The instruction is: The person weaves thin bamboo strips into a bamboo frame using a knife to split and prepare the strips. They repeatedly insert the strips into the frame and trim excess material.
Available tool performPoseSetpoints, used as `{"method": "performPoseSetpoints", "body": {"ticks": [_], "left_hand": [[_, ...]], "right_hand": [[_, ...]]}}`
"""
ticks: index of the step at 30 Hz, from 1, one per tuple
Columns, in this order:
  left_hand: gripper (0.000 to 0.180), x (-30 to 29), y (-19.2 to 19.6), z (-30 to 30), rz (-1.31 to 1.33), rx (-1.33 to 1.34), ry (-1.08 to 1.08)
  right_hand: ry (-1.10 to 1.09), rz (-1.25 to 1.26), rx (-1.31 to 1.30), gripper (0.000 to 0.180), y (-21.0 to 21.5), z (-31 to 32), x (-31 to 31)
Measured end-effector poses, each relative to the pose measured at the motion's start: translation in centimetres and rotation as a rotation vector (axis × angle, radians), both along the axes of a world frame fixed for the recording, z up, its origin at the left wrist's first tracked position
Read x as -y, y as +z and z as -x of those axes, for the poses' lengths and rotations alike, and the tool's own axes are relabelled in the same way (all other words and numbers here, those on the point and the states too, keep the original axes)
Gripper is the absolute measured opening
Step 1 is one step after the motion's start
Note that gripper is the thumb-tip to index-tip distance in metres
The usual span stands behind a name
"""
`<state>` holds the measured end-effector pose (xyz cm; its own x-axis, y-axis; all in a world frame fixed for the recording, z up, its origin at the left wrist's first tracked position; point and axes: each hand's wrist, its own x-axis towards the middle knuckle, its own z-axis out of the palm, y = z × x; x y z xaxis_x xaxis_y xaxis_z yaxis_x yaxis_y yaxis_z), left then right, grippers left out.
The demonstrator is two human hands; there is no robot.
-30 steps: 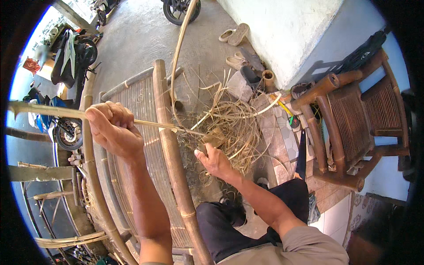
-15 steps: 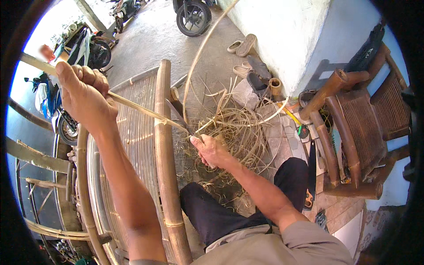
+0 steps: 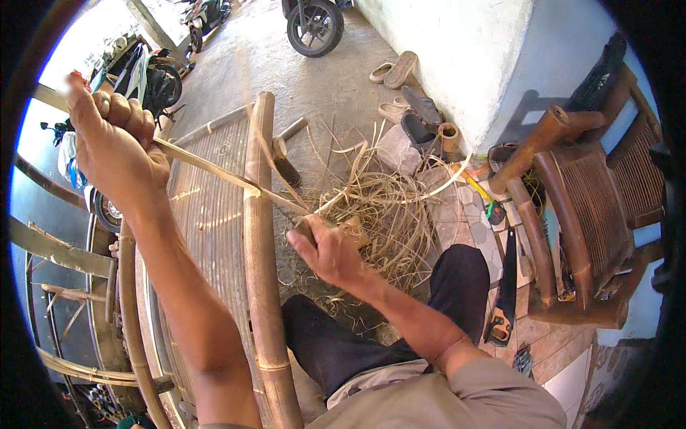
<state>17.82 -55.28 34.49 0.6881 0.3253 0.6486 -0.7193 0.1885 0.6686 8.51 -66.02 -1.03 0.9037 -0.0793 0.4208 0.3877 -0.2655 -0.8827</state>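
Observation:
My left hand [image 3: 118,139], raised at the left, is closed around a pale bamboo strip [image 3: 214,169]. The strip slants down across the bamboo bench to my right hand [image 3: 325,247], which is closed in a fist above the shavings. A knife [image 3: 304,227] sits in that fist; only a small dark part shows at the thumb, and its blade cannot be made out. A thin peeled sliver [image 3: 264,146] rises from near the strip's lower end, smeared by motion. Below and beyond the right hand lies a tangled heap of bamboo shavings [image 3: 393,214].
A slatted bamboo bench [image 3: 268,300] stands left of my legs. To the right are a handsaw [image 3: 502,322], a tape measure [image 3: 494,212] and a brown bamboo chair [image 3: 586,207]. Sandals [image 3: 402,70] lie by the white wall; motorbikes [image 3: 314,28] stand farther back.
My left hand has shifted left and slightly down with the strip. My right hand has turned, moving slightly left, and the knife blade seen before is out of sight. The sliver has swung left.

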Motion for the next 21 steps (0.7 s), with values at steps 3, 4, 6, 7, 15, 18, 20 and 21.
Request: {"method": "performPoseSetpoints", "body": {"ticks": [3, 4, 6, 7, 15, 18, 20, 21], "left_hand": [[0.050, -0.3, -0.2, -0.4, -0.027, -0.020, 0.051], [0.050, -0.8, -0.1, -0.3, -0.039, -0.033, 0.037], [0.050, -1.5, -0.2, -0.6, -0.005, -0.013, 0.088], [0.050, -1.9, -0.2, -0.5, -0.042, -0.019, 0.064], [0.048, -2.2, 0.0, -2.3, -0.041, 0.007, 0.059], [0.047, -2.5, 0.0, -2.2, 0.058, -0.010, 0.110], [0.047, -2.7, 0.0, -2.7, -0.020, 0.016, 0.130], [0.048, -3.1, -0.2, -2.7, -0.042, -0.023, 0.174]], "right_hand": [[-0.156, 0.341, -0.709, 0.056, -1.3, -0.6, 0.8], [-0.132, 0.269, -0.671, 0.059, -1.6, -0.5, 1.1], [-0.055, 0.270, -0.613, 0.061, -1.9, -1.0, 1.2], [-0.047, 0.297, -0.737, 0.062, -2.0, -1.6, 1.3], [-0.112, 0.349, -0.769, 0.056, -7.3, 0.1, 2.0], [0.096, 0.158, -0.798, 0.055, -10.4, 0.0, 1.7], [-0.119, 0.437, -0.303, 0.055, -11.9, 0.4, 0.8], [-0.152, 0.467, -0.192, 0.055, -12.4, 0.6, 0.8]]}}
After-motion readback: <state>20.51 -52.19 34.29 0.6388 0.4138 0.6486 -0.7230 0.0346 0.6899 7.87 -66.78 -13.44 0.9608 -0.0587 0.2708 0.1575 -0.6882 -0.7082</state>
